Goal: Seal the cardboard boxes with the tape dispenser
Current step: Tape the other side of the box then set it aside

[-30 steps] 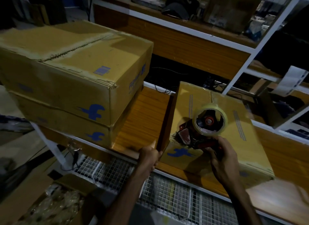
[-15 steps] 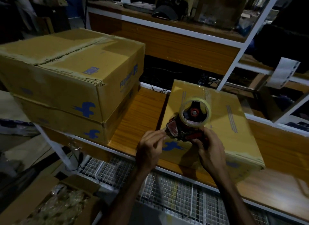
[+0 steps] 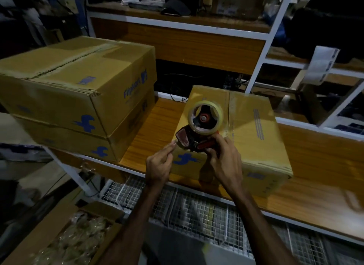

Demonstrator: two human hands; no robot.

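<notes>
A red tape dispenser with a yellowish tape roll is held above the near left corner of a small cardboard box on the wooden shelf. My right hand grips the dispenser's red handle. My left hand has its thumb and forefinger pinched together at the dispenser's front blade end, seemingly on the loose tape end, which is too thin to make out. Two larger cardboard boxes stand stacked at the left of the shelf.
The wooden shelf shows a bare strip between the stack and the small box. White shelf posts rise behind. A wire mesh rack lies below the shelf, and an open carton of plastic wrap sits at lower left.
My left hand left the small box's corner and came up to the dispenser's front end. The dispenser stayed over the box in my right hand, and the view shifted left and up.
</notes>
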